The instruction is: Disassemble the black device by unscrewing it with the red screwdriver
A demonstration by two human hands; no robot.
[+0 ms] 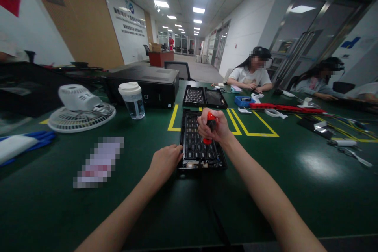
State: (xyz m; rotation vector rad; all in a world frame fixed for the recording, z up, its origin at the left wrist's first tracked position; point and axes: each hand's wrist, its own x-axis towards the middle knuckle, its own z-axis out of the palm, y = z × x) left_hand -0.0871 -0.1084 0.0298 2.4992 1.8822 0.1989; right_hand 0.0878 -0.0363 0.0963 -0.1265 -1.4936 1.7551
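Observation:
A black screwdriver bit case point(193, 147) lies open on the green table, with rows of small bits in its tray and a few metal pieces along its near edge. My left hand point(167, 159) grips the case's left side, its fingertips partly hidden at the edge. Over the right part of the tray, my right hand point(217, 126) is closed around a red and black screwdriver point(210, 122). The screwdriver's red lower end points down at the bits; whether it touches them I cannot tell.
Just behind lies a second open bit case point(195, 96). To the left are a lidded cup point(132, 102), a white fan point(81, 114) and a black computer case point(144, 82). A blue tray point(242, 101) and red strip point(283, 107) lie right, near a seated person point(251, 73).

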